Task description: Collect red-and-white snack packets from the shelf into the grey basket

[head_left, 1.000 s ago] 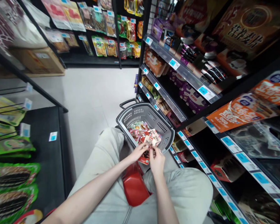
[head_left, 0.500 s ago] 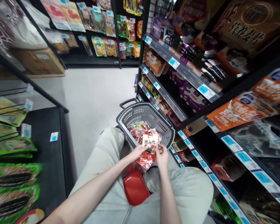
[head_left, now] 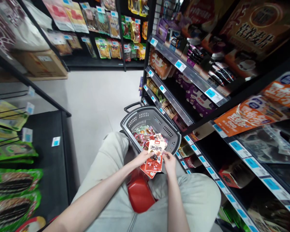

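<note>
left hand (head_left: 143,158) pinches red-and-white snack packets (head_left: 155,157) | right hand (head_left: 169,161) grips opposite edge | grey plastic basket (head_left: 135,120) just beyond fingertips | red stool (head_left: 139,193) beneath

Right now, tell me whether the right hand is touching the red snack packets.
Touching. The head view shows the right hand pinching the edge of the red snack packets, the left hand holding the other side.

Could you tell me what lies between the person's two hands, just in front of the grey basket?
In the head view, a small stack of red snack packets sits between the left hand and right hand, pinched by both.
</note>
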Available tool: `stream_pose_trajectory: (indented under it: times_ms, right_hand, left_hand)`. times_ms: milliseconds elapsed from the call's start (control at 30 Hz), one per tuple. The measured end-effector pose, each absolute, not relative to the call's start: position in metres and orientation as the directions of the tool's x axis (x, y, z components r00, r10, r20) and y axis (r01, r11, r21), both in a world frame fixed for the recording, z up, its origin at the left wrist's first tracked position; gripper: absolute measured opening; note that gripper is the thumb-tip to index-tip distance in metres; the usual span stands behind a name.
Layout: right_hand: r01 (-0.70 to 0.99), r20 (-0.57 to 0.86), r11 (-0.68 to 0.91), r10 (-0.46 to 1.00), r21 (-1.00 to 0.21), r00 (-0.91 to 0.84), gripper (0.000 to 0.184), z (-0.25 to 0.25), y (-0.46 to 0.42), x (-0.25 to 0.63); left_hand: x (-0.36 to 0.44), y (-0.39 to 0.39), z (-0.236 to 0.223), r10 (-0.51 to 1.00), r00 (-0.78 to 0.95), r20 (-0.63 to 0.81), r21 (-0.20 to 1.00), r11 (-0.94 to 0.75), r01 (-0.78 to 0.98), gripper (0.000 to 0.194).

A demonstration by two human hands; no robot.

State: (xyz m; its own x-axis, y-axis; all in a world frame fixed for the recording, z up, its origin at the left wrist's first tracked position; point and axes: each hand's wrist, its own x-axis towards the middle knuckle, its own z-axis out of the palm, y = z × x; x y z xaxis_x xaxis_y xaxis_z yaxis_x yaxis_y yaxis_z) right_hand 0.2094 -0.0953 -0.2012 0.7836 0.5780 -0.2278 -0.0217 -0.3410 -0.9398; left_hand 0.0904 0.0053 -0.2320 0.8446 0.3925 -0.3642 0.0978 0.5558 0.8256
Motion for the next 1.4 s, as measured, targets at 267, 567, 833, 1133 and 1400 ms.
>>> stream_pose_trajectory:
  times_ms: [267,567,833,1133,1400]
  right_hand:
    - [-0.017,-0.231,-0.336,0.609,-0.942,0.759,0.016,-0.2048,-0.0961,0.2088]
    - [-0.021,-0.236,-0.348,0.588,-0.937,0.774,0.014,-0.2064,-0.0963,0.2077]
    - [0.002,-0.236,-0.372,0.595,-0.928,0.768,0.014,-0.2079,-0.0976,0.2085]
    - [0.079,-0.212,-0.422,0.599,-0.903,0.772,0.017,-0.2066,-0.0978,0.2076]
    - [0.121,-0.213,-0.457,0.612,-0.881,0.761,0.020,-0.2058,-0.0975,0.2066]
  left_hand:
    - [0.0909,0.0065,-0.2340,0.407,0.832,-0.377,0.837,0.535,0.118,0.040]
    - [0.0907,0.0058,-0.2293,0.408,0.828,-0.383,0.844,0.520,0.134,0.039]
    - [0.0904,0.0058,-0.2293,0.405,0.832,-0.380,0.845,0.517,0.135,0.039]
    - [0.0905,0.0058,-0.2291,0.413,0.822,-0.393,0.846,0.512,0.148,0.039]
    - [0.0905,0.0053,-0.2269,0.423,0.820,-0.385,0.855,0.497,0.145,0.038]
